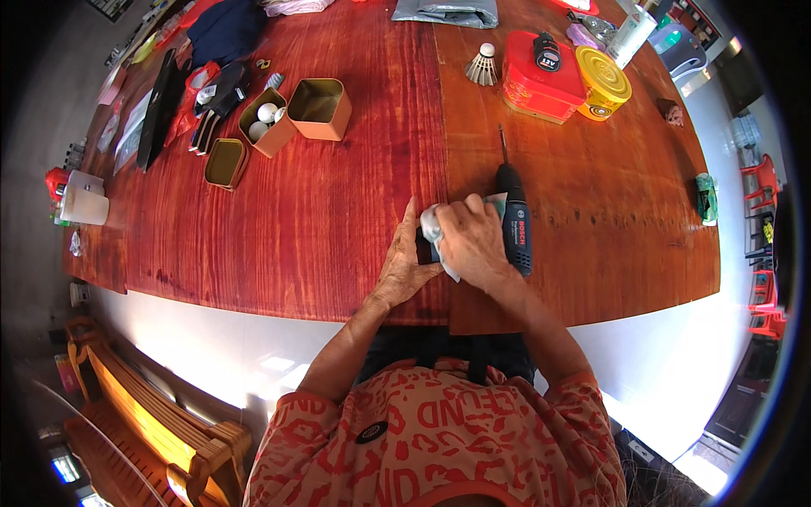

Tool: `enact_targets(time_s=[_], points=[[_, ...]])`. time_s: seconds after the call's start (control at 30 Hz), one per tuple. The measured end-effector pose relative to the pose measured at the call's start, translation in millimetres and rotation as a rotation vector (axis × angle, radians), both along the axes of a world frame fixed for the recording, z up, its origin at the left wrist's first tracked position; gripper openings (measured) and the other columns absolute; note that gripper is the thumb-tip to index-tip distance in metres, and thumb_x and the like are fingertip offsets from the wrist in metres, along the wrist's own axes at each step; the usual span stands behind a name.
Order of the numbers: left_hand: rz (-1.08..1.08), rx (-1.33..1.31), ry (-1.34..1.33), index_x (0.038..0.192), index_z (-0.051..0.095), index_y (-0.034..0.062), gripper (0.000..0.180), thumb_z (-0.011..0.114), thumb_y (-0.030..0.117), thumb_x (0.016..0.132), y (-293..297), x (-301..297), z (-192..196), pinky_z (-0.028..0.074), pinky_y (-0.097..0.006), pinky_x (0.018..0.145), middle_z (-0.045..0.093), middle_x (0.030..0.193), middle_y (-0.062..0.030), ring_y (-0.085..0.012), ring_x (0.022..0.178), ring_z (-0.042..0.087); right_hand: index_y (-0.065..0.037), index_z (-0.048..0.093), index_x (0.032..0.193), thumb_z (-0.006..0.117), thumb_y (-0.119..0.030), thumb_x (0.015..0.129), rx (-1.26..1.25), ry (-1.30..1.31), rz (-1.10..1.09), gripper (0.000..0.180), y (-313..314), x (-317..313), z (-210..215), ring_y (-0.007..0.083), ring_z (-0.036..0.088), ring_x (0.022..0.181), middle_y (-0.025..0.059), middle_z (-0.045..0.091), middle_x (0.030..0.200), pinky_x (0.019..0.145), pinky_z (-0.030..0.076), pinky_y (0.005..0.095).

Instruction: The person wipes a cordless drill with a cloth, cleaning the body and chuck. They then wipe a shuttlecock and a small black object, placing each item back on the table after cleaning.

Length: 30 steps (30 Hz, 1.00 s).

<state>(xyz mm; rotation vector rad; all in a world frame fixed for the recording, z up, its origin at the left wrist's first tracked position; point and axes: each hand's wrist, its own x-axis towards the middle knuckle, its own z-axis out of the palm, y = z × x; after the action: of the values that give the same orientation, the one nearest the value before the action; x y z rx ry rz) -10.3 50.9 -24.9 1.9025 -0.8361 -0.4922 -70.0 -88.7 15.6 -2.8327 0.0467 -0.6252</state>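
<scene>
A dark blue and black cordless drill (518, 228) lies on its side on the table near me, its bit pointing away. My left hand (401, 264) grips the black end of its handle between thumb and fingers. A crumpled white cloth or tissue (430, 223) is pinched in my right hand (476, 241) and pressed against the drill's handle. That hand covers most of the handle. A small black battery pack (547, 52) sits on a red tin (541, 84) at the far right.
A yellow round tin (603, 83) and a shuttlecock (482, 68) flank the red tin. Left of centre stand an open square tin (319, 110), another with white balls (263, 125), and a lid (225, 163). A white container (84, 205) stands at the left edge; a wooden bench (156, 406) is below.
</scene>
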Motion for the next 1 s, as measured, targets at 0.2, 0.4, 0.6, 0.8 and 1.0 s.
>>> enact_targets(time_s=[0.2, 0.4, 0.6, 0.8, 1.0], points=[[0.017, -0.034, 0.028, 0.147, 0.008, 0.0078, 0.104, 0.079, 0.01, 0.071, 3, 4, -12, 0.047, -0.036, 0.096, 0.048, 0.129, -0.0154, -0.0263, 0.115, 0.053, -0.008, 0.059, 0.109, 0.062, -0.015, 0.075, -0.061, -0.103, 0.143, 0.035, 10, -24, -3, 0.024, 0.048, 0.099, 0.0085, 0.051, 0.11, 0.081, 0.043, 0.0392], [-0.011, -0.004, 0.056, 0.147, 0.008, 0.007, 0.112, 0.082, 0.008, 0.064, 1, 3, 6, 0.039, -0.041, 0.104, 0.047, 0.13, -0.0174, -0.0326, 0.124, 0.043, -0.006, 0.059, 0.112, 0.063, -0.009, 0.073, -0.06, -0.073, 0.164, 0.039, -4, -37, 1, 0.0266, 0.051, 0.099, 0.0102, 0.051, 0.112, 0.083, 0.047, 0.0389], [-0.033, -0.078, -0.053, 0.147, 0.008, 0.0081, 0.112, 0.082, 0.006, 0.063, 5, 2, 1, 0.041, -0.041, 0.101, 0.053, 0.121, -0.0116, -0.0296, 0.113, 0.049, -0.003, 0.061, 0.105, 0.066, -0.005, 0.068, -0.049, -0.021, -0.072, 0.037, -8, -58, 12, 0.0279, 0.054, 0.095, 0.0116, 0.052, 0.106, 0.079, 0.047, 0.0396], [-0.044, -0.055, -0.018, 0.148, 0.011, 0.0126, 0.105, 0.079, 0.008, 0.067, 4, 5, -9, 0.041, -0.044, 0.101, 0.045, 0.129, -0.0158, -0.0318, 0.117, 0.048, 0.002, 0.061, 0.101, 0.062, -0.006, 0.071, 0.014, -0.133, 0.087, 0.031, 22, -26, 0, 0.0283, 0.053, 0.091, 0.0156, 0.054, 0.106, 0.08, 0.048, 0.0376], [0.008, -0.056, -0.053, 0.147, 0.017, 0.0109, 0.096, 0.076, 0.007, 0.071, 4, 3, -3, 0.043, -0.043, 0.099, 0.047, 0.129, -0.0194, -0.0344, 0.119, 0.048, 0.004, 0.058, 0.109, 0.061, -0.005, 0.074, -0.005, -0.025, 0.174, 0.036, 14, -31, 8, 0.0259, 0.052, 0.093, 0.0147, 0.05, 0.111, 0.082, 0.049, 0.0351]])
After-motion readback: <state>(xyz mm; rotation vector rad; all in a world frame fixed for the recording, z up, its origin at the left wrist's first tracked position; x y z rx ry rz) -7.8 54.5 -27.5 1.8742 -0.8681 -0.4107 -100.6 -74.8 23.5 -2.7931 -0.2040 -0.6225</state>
